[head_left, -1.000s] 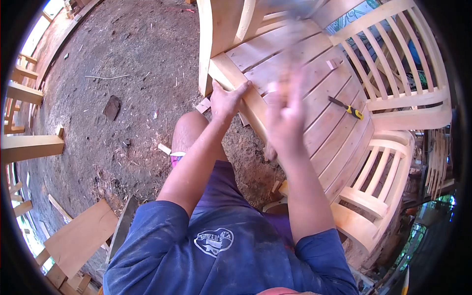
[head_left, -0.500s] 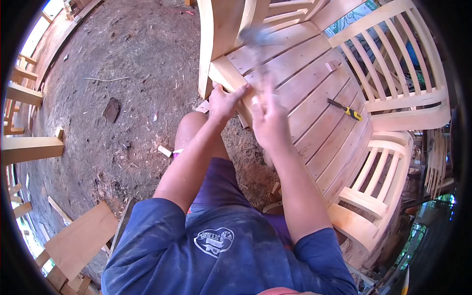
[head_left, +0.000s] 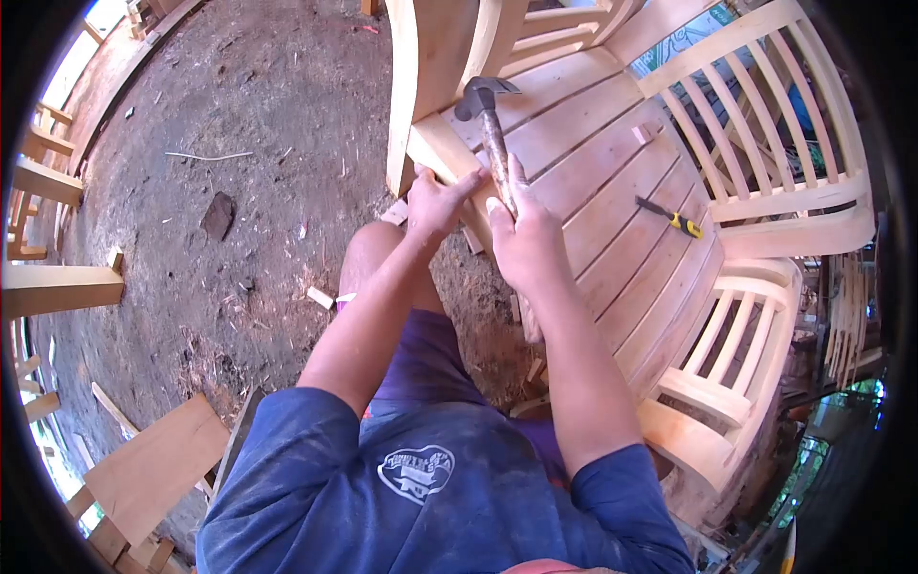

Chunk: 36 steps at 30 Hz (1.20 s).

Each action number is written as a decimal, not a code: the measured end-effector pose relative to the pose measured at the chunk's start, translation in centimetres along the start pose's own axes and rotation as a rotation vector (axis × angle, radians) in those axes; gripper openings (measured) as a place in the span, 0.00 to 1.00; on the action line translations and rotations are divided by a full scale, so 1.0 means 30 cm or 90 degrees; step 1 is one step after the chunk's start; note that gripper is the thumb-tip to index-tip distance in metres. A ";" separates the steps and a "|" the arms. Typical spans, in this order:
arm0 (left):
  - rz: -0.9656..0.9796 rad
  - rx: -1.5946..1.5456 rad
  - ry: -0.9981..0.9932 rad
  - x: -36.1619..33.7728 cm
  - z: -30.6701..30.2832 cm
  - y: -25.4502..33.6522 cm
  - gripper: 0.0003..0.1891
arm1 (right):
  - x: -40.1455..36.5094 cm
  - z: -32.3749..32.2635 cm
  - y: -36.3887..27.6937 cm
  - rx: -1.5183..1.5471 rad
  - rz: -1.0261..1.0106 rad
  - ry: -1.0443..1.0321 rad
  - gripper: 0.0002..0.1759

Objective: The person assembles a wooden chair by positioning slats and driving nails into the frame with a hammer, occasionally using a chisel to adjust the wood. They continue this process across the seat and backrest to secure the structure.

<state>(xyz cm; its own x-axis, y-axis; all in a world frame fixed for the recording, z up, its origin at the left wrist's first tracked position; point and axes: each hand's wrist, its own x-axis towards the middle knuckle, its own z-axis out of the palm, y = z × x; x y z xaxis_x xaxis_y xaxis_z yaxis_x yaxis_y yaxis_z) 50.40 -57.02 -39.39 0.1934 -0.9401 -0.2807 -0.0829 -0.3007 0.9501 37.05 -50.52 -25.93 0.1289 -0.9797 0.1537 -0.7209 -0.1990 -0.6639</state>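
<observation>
A claw hammer (head_left: 493,137) is gripped by its worn handle in my right hand (head_left: 528,234), its metal head raised above the slatted seat. My left hand (head_left: 440,203) clasps the front rail (head_left: 442,145) of a pale wooden bench, thumb on top and fingers round the outer side. What the left fingers touch underneath is hidden. On the seat slats (head_left: 612,182) lie a chisel (head_left: 671,216) with a yellow and black handle and a small wooden block (head_left: 646,131).
Slatted backrests (head_left: 755,124) and a curved armrest (head_left: 703,445) surround the seat on the right. Wood offcuts (head_left: 320,298) and a dark stone-like piece (head_left: 218,216) lie on the dirt floor. A board (head_left: 158,464) leans at lower left, near a wooden beam (head_left: 62,290).
The hammer was blurred by motion and now shows sharply, its head slightly lower in view. My left hand keeps its hold on the rail.
</observation>
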 end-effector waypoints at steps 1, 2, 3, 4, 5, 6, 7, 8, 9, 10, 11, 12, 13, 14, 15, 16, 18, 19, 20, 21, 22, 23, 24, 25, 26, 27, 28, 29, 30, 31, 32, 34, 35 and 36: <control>0.013 -0.007 0.002 0.001 -0.002 0.009 0.53 | 0.010 -0.008 -0.010 0.004 0.009 -0.002 0.37; 0.013 -0.010 -0.002 -0.018 -0.003 -0.002 0.53 | 0.009 -0.010 -0.018 0.022 -0.058 0.067 0.37; 0.006 -0.007 0.000 -0.026 -0.006 0.007 0.53 | 0.022 -0.015 -0.026 0.038 -0.127 0.138 0.37; -0.002 -0.005 0.002 -0.037 -0.010 0.025 0.52 | 0.029 -0.026 -0.041 0.053 -0.196 0.209 0.36; -0.007 -0.004 0.004 -0.041 -0.008 0.034 0.51 | 0.022 -0.029 -0.053 0.071 -0.180 0.210 0.37; -0.006 0.001 0.005 -0.039 -0.005 0.030 0.51 | 0.015 -0.032 -0.066 0.090 -0.164 0.210 0.37; -0.003 0.006 0.006 -0.037 -0.006 0.025 0.50 | 0.005 -0.001 -0.047 0.129 -0.156 0.211 0.37; 0.001 0.010 0.009 -0.035 -0.008 0.024 0.50 | -0.005 0.017 -0.024 0.113 -0.120 0.168 0.37; -0.004 0.006 0.005 -0.032 -0.010 0.020 0.50 | -0.010 0.031 -0.012 0.095 -0.086 0.124 0.37; -0.009 0.003 0.000 -0.031 -0.011 0.016 0.50 | -0.008 0.025 -0.002 0.049 -0.045 0.067 0.37; -0.012 0.000 -0.005 -0.028 -0.009 0.015 0.49 | 0.004 0.017 0.001 0.004 -0.005 0.012 0.37; -0.002 0.006 -0.006 -0.025 -0.011 0.032 0.49 | 0.022 0.008 -0.011 -0.041 0.036 -0.038 0.36; 0.006 0.009 -0.002 -0.021 -0.011 0.044 0.49 | 0.028 -0.010 -0.043 -0.011 0.042 -0.005 0.36; 0.000 0.015 -0.001 -0.038 -0.015 0.035 0.49 | 0.026 -0.017 -0.057 0.015 -0.020 0.058 0.37; -0.006 0.018 0.001 -0.043 -0.016 0.033 0.49 | 0.031 -0.021 -0.064 0.039 -0.084 0.122 0.37; -0.009 0.020 0.003 -0.041 -0.014 0.038 0.49 | 0.036 -0.024 -0.066 0.062 -0.150 0.188 0.37; -0.009 0.021 0.010 -0.037 -0.008 0.031 0.49 | 0.030 -0.023 -0.059 0.061 -0.150 0.191 0.37; -0.005 0.019 0.014 -0.034 -0.004 0.022 0.49 | 0.017 -0.009 -0.046 0.078 -0.112 0.165 0.37; 0.000 0.018 0.019 -0.031 -0.002 0.016 0.49 | 0.007 0.009 -0.024 0.094 -0.077 0.140 0.37; -0.010 0.026 0.014 -0.034 -0.005 0.021 0.50 | 0.029 0.024 -0.005 0.056 -0.095 0.090 0.38; -0.020 0.035 0.008 -0.038 -0.008 0.028 0.50 | 0.020 0.012 0.004 0.028 -0.026 0.034 0.38; -0.027 0.045 0.004 -0.035 -0.013 0.040 0.51 | 0.016 -0.007 0.002 0.002 0.042 -0.019 0.39; -0.013 0.035 0.003 -0.017 -0.013 0.050 0.51 | 0.029 -0.024 -0.013 -0.026 0.104 -0.071 0.40; -0.010 0.029 0.001 -0.017 -0.016 0.042 0.51 | 0.021 -0.022 -0.015 -0.021 0.092 -0.046 0.40; -0.013 0.024 -0.006 -0.030 -0.013 0.025 0.51 | 0.006 -0.007 -0.007 0.007 0.049 -0.010 0.39; -0.011 0.015 -0.001 -0.032 -0.012 0.027 0.50 | 0.001 0.015 0.009 0.033 0.001 0.032 0.39; -0.021 0.010 -0.002 -0.031 -0.006 0.021 0.48 | -0.009 0.032 0.027 0.058 -0.046 0.074 0.39; -0.029 0.006 -0.004 -0.025 -0.006 0.016 0.46 | -0.010 0.040 0.046 0.025 -0.023 0.044 0.37; -0.035 0.001 -0.006 -0.022 -0.005 0.007 0.44 | -0.009 0.021 0.036 0.006 0.031 0.009 0.37; 0.000 0.008 0.007 -0.025 -0.004 0.017 0.43 | 0.010 -0.019 0.009 -0.014 0.078 -0.021 0.36; -0.008 0.032 0.003 -0.026 -0.008 0.015 0.43 | 0.022 -0.049 -0.024 -0.031 0.129 -0.060 0.36; -0.030 0.080 -0.009 -0.049 -0.023 0.068 0.44 | 0.010 -0.103 -0.074 0.042 0.068 0.006 0.35; -0.016 0.048 -0.020 -0.034 -0.020 0.042 0.44 | -0.009 -0.119 -0.075 0.094 0.004 0.058 0.35; -0.006 0.018 -0.032 -0.021 -0.024 0.014 0.44 | -0.025 -0.134 -0.089 0.122 -0.046 0.110 0.35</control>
<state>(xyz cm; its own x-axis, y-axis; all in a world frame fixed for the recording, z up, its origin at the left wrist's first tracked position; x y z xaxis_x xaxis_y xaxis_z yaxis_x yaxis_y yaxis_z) 50.94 -56.45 -38.72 0.1444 -0.9440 -0.2967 -0.1092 -0.3132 0.9434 36.13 -49.14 -21.34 0.0449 -0.9472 0.3175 -0.5694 -0.2853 -0.7709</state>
